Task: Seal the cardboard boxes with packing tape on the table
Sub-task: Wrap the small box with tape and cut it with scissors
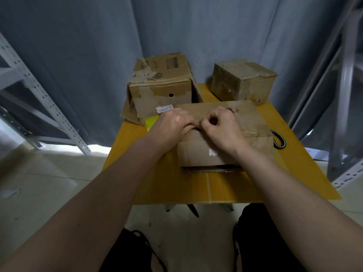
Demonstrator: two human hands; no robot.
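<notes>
Head view: two hands meet on the near box at the middle of the yellow desk.

Largest first: the desk (245, 185) carries three cardboard boxes, the big box (160, 83) at the far left, the small box (243, 80) at the far right, and the near box (220, 134) lying flat right under the hands, its long axis running left to right. The left hand (172, 124) and right hand (222, 126) sit almost touching over its top. Each grip is curled, apparently pinching something thin between them, likely tape, though I cannot make it out. A dark ring (279, 141), maybe the tape roll, lies just right of the near box, closer to the right hand. Any strip would, I judge, follow the box's long axis.
</notes>
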